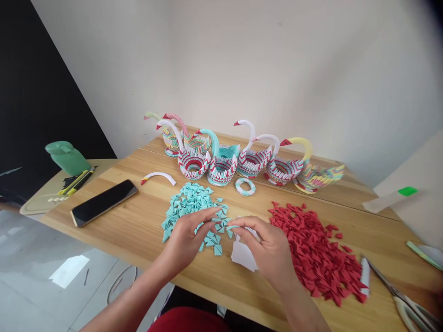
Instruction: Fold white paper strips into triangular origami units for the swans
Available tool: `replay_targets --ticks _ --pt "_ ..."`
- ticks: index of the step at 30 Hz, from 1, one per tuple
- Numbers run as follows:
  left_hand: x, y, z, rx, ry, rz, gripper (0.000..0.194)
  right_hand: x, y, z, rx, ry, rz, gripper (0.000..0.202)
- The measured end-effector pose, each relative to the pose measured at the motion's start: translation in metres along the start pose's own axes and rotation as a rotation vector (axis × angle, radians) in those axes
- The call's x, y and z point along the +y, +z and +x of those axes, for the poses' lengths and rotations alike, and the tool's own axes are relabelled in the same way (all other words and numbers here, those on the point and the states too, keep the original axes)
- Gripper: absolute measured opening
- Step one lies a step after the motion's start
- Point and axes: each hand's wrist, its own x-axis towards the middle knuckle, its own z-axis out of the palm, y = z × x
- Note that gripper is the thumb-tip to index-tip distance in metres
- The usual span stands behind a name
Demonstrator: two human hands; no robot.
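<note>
Over the near edge of a pile of teal folded paper pieces (188,203), my left hand (194,230) pinches a small teal piece (217,222) between thumb and fingers. Facing it, my right hand (265,242) holds another teal piece (232,226) at its fingertips. A small gap separates the two hands. White paper sheets (243,256) lie under and beside my right hand. To the right spreads a heap of red folded paper pieces (318,249). A teal and white paper ring (245,186) rests behind the hands.
Several paper swans (222,170) stand along the back. A loose white neck piece (162,175) and a phone (104,203) lie at the left. Scissors (394,293) and a green-capped clear item (391,199) are at the right. A green bottle (69,158) occupies a side surface.
</note>
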Motion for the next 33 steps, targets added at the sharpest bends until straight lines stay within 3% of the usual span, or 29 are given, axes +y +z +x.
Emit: replay_targets --ticks 4,15,20,24,26,28,33 --pt "0.004 0.009 -0.003 -0.012 0.076 -0.014 0.046 -0.003 0.005 -0.003 -0.017 -0.099 0.073 0.011" --pt "0.016 0.015 -0.011 -0.001 0.189 0.074 0.055 0.004 0.014 -0.010 0.030 -0.123 -0.071 0.020" --pt "0.014 0.015 -0.011 -0.026 0.014 -0.103 0.051 0.006 0.016 -0.011 0.073 -0.193 -0.141 0.021" --pt "0.007 0.015 -0.007 -0.027 -0.202 -0.343 0.022 0.008 0.019 -0.012 0.098 -0.192 -0.169 0.017" --pt "0.003 0.015 -0.007 -0.035 -0.274 -0.408 0.011 0.008 0.018 -0.013 0.055 -0.176 -0.145 0.017" --pt "0.001 0.013 -0.009 -0.041 -0.310 -0.400 0.013 0.008 0.017 -0.015 -0.021 -0.145 -0.104 0.016" --pt "0.001 0.012 -0.023 -0.042 -0.264 -0.218 0.017 0.005 0.021 -0.018 -0.203 0.014 -0.051 0.009"
